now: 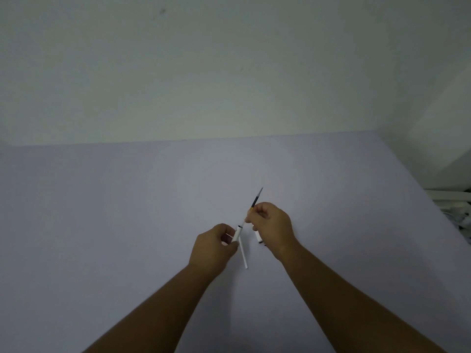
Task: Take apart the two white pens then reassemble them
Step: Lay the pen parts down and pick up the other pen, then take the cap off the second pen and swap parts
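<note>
Left hand (215,247) gripping white barrel (237,233), right hand (271,221) pinching refill (256,200), shared long axis tilting up-right, tip pointing away, second white tube (243,254) lying on table (127,212).

Pen parts, mid-bench

I see a tube (244,256) lying on the bench (127,212), a cap (258,236) just right of it.

The curled left hand (216,244) covers the lower end of the short white plastic pen barrel (237,233). The right hand (271,221) hides the middle of the thin ink refill (256,198) and most of a white pen piece (258,236) lying under it. Both forearms run off the bottom edge. Pale clutter (456,210) at the right edge is too dim to identify.
</note>
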`<action>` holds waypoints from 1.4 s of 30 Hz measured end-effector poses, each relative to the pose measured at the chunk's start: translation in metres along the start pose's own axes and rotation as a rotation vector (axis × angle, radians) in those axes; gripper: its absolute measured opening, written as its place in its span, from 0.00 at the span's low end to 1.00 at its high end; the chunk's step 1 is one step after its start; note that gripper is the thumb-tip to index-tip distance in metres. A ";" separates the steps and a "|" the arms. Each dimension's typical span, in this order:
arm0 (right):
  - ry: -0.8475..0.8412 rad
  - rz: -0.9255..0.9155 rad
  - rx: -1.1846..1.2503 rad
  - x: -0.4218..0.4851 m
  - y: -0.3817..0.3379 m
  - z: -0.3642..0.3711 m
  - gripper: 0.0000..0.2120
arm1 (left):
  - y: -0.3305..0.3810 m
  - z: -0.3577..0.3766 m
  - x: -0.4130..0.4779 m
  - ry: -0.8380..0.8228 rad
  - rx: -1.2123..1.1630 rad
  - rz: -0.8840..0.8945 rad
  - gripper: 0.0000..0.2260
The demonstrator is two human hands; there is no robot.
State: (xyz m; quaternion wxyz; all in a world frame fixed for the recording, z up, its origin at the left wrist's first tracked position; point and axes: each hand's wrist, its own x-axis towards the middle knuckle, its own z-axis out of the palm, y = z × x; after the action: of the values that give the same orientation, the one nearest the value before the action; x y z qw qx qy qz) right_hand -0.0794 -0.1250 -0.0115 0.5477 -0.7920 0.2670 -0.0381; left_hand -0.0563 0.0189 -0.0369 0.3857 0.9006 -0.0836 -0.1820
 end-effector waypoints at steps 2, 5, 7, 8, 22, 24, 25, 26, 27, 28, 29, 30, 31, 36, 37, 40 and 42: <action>-0.017 -0.001 0.006 -0.003 0.002 0.001 0.09 | 0.001 0.000 0.000 0.007 -0.009 0.016 0.05; -0.058 -0.008 -0.005 -0.005 0.006 0.001 0.07 | 0.005 0.000 -0.002 0.023 -0.037 0.033 0.05; -0.091 -0.015 0.008 -0.006 0.007 -0.001 0.05 | 0.008 -0.001 -0.003 0.027 -0.057 0.037 0.05; -0.098 -0.013 0.033 -0.006 0.007 -0.002 0.06 | 0.008 -0.002 -0.003 0.026 -0.059 0.042 0.05; -0.167 0.016 0.188 0.008 0.005 -0.021 0.05 | 0.019 0.000 0.002 0.019 0.004 0.105 0.06; -0.050 0.078 0.159 0.017 0.017 -0.024 0.09 | 0.016 0.002 0.003 0.012 -0.009 0.084 0.05; -0.016 0.112 0.087 0.023 0.024 -0.025 0.12 | 0.014 0.002 0.003 0.007 -0.017 0.066 0.04; -0.013 0.145 0.016 0.026 0.030 -0.025 0.15 | 0.011 0.003 0.004 -0.001 -0.028 0.046 0.04; -0.023 0.175 -0.024 0.029 0.035 -0.023 0.17 | 0.009 0.005 0.004 -0.009 -0.036 0.027 0.04; -0.030 0.202 -0.033 0.031 0.039 -0.020 0.19 | 0.006 0.006 0.005 -0.016 -0.038 0.013 0.04; -0.025 0.213 -0.047 0.033 0.044 -0.018 0.19 | 0.005 0.007 0.005 -0.021 -0.039 0.002 0.05; -0.015 0.213 -0.101 0.035 0.048 -0.016 0.19 | 0.004 0.008 0.006 -0.022 -0.043 -0.005 0.05; -0.005 0.206 -0.210 0.038 0.052 -0.014 0.18 | 0.003 0.009 0.007 -0.024 -0.048 -0.010 0.05; -0.021 0.212 -0.637 0.045 0.083 -0.005 0.19 | 0.000 0.013 0.009 -0.035 -0.059 -0.029 0.04; -0.031 0.203 -0.654 0.045 0.088 -0.004 0.20 | -0.001 0.013 0.009 -0.036 -0.058 -0.036 0.04; -0.034 0.172 -0.669 0.047 0.094 -0.003 0.18 | -0.003 0.012 0.009 -0.036 -0.056 -0.058 0.04; -0.026 0.178 -0.688 0.046 0.093 -0.003 0.18 | -0.005 0.011 0.010 -0.039 -0.061 -0.070 0.04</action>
State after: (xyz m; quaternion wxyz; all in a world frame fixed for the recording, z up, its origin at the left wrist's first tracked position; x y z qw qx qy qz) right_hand -0.0768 -0.1726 -0.1035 0.2533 -0.9042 0.3252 0.1117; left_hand -0.0515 0.0124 -0.0499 0.4047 0.8871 -0.0539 -0.2152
